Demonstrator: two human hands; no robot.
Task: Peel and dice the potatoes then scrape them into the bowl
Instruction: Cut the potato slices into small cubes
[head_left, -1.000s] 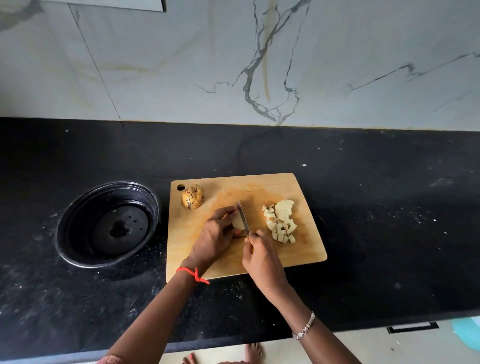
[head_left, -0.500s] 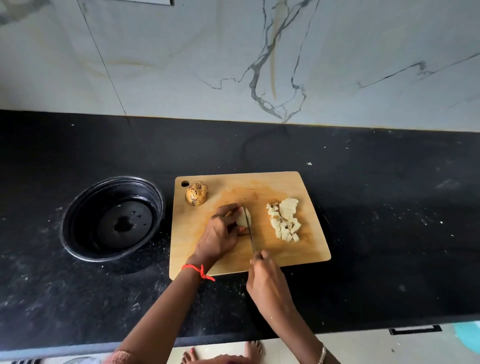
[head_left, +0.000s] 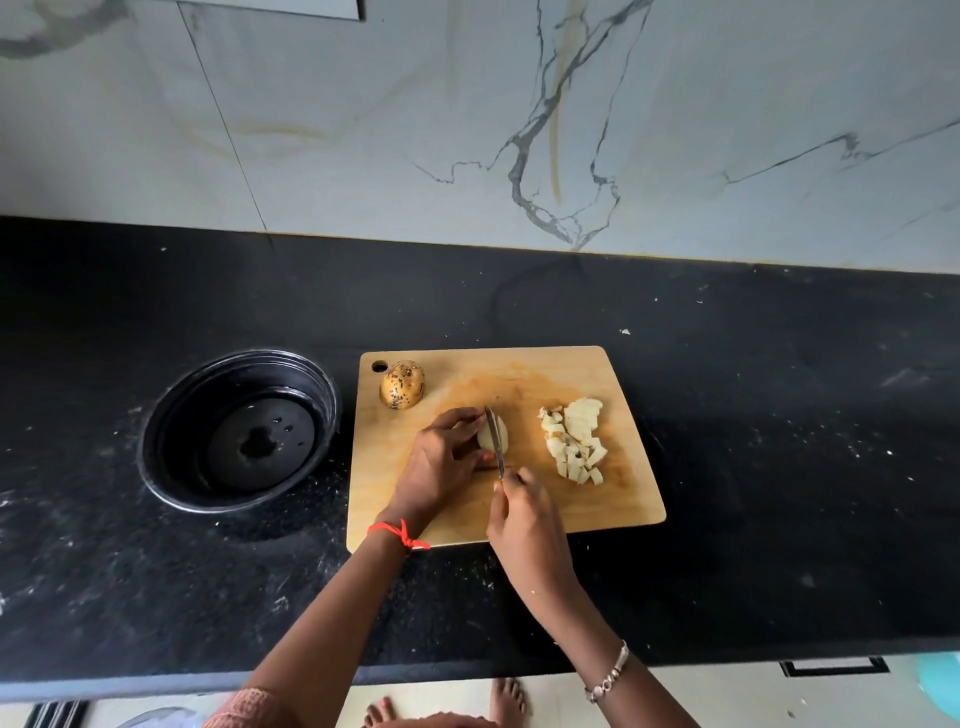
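On the wooden cutting board (head_left: 613, 509) my left hand (head_left: 441, 467) grips a peeled potato piece (head_left: 491, 435) near the middle. My right hand (head_left: 524, 525) holds a knife (head_left: 496, 441) whose blade runs across that piece, tip pointing away from me. A pile of diced potato (head_left: 574, 441) lies on the board's right half. An unpeeled speckled potato (head_left: 402, 384) sits at the board's far left corner. The black bowl (head_left: 171, 415) stands left of the board, with only a little liquid at its bottom.
The board lies on a black stone counter (head_left: 779, 441) backed by a marble wall. The counter's front edge runs just under my forearms, with bare feet on the floor below. A drawer handle (head_left: 836, 666) shows at the lower right.
My right hand drew the knife back toward me, then pushed it forward again across the potato piece. My left hand stayed on the piece. The view shifted slightly.
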